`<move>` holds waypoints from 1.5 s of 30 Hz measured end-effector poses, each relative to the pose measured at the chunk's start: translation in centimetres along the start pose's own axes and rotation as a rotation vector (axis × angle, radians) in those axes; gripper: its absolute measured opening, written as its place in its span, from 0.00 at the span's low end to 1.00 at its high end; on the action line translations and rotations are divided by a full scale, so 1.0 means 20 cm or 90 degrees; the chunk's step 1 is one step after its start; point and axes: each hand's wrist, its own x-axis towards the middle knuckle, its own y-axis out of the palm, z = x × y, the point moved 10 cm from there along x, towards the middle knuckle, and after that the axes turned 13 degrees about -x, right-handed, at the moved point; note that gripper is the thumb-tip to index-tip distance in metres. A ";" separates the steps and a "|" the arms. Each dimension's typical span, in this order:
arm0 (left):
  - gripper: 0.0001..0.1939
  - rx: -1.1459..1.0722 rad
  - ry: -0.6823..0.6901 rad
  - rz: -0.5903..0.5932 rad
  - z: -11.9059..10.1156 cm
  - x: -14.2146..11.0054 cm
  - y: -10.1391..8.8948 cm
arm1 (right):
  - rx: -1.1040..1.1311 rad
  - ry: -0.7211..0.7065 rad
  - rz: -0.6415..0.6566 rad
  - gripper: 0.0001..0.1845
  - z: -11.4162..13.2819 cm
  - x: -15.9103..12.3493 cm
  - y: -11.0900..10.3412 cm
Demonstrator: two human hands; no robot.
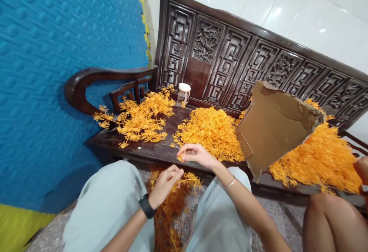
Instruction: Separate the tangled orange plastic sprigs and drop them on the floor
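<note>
My left hand [164, 186], with a black watch on its wrist, is closed around an orange artificial flower stem [192, 180]. The stem's spiky sprigs stick out to the right, between my knees. Above it, my right hand [199, 156], wearing a silver bracelet, pinches a small orange plastic flower piece [180, 158] between thumb and fingertips. Just beyond my right hand lies a loose heap of orange flower pieces [211, 129] on the dark wooden bench [155, 151]. Farther left on the bench are assembled orange branches [143, 118].
A clear container with a white lid [184, 91] stands against the carved backrest [220, 66]. A torn cardboard piece [278, 118] leans between two orange heaps. At right are another person's knee [330, 221] and part of a hand [361, 169]. Blue foam matting [71, 33] covers the left side.
</note>
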 end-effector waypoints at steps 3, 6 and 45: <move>0.23 -0.021 -0.016 -0.065 0.03 0.00 -0.05 | 0.012 -0.006 0.016 0.15 -0.01 -0.02 0.03; 0.15 -0.058 -0.028 -0.095 0.05 0.00 -0.08 | 0.008 -0.007 -0.003 0.14 -0.03 -0.03 0.04; 0.08 0.129 0.107 -0.239 -0.03 -0.06 -0.21 | -0.435 -0.141 -0.072 0.04 0.02 -0.07 0.10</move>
